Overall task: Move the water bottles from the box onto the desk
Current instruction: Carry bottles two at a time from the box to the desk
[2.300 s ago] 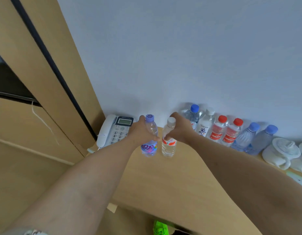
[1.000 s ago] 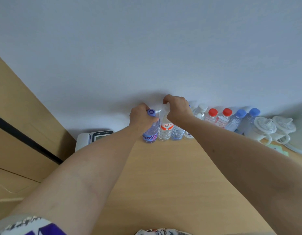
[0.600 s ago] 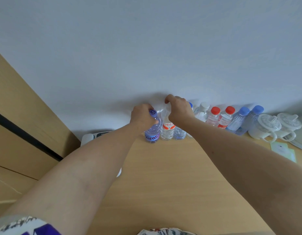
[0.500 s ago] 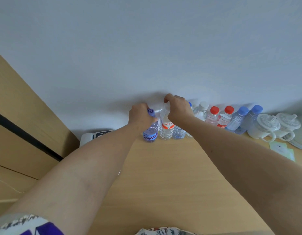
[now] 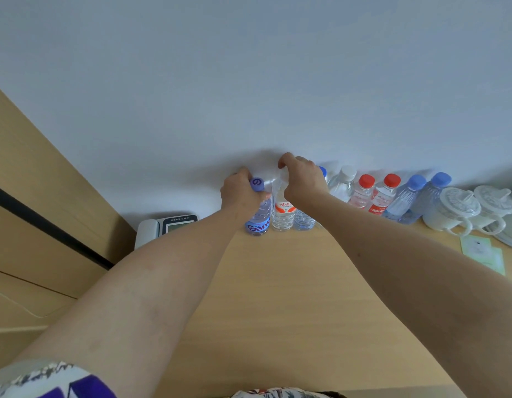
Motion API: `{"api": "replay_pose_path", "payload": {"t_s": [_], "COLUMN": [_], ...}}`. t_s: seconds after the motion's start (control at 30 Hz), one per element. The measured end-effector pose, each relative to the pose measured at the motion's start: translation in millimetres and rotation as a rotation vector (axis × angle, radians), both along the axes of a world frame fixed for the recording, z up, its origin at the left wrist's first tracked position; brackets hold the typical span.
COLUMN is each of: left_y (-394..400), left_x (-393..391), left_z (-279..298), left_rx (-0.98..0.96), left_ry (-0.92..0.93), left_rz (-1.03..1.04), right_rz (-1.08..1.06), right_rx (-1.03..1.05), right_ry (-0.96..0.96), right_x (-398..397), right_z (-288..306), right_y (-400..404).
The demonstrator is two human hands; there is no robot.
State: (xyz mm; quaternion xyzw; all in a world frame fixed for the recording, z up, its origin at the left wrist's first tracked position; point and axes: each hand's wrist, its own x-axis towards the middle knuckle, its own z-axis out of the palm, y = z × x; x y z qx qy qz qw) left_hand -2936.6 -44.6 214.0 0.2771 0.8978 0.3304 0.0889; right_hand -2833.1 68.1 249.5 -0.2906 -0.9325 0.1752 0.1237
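Here, at centre frame, the left hand [image 5: 241,193] has its fingers curled round a purple-capped bottle [image 5: 260,215], and the right hand [image 5: 302,180] pinches the top of a red-labelled bottle [image 5: 283,214]. Both stand on the worktop [image 5: 277,297], apparently extending the row against the wall. The purple label reads partly "Gan". The box is out of view.
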Motion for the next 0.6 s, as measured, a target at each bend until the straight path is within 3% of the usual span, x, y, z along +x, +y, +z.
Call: {"api": "replay_pose_path", "payload": {"t_s": [0.4, 0.6], "left_y": [-6.4, -17.9], "left_x": [2.6, 1.1], "left_z": [9.6, 47.2], "left_rx": [-0.07, -0.033], "left_ry": [-0.032, 0.109], "left_rz": [-0.063, -0.202], "right_rz": [0.009, -0.067], "right_rx": [-0.014, 0.061], "right_ry": [-0.037, -0.014], "right_x": [9.5, 28.0], "right_z": [6.2, 21.8], "right_y": [-3.4, -9.3]}}
